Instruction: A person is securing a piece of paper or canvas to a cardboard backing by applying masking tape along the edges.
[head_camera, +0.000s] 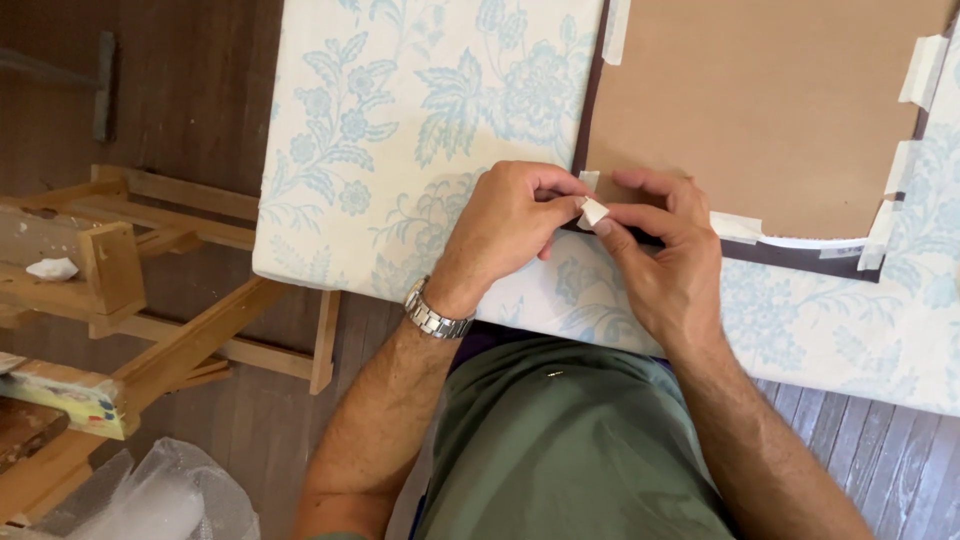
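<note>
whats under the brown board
The brown board lies on a dark frame, itself on floral cloth. Only the frame's edge shows; anything beneath the board is covered.

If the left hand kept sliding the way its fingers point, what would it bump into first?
The left hand points right, at the small piece of tape it pinches. Just beyond are the right hand's fingers, so it would likely meet those first.

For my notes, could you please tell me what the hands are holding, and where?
A small off-white strip of masking tape, pinched at its ends between the fingertips of the left hand and right hand.
</note>
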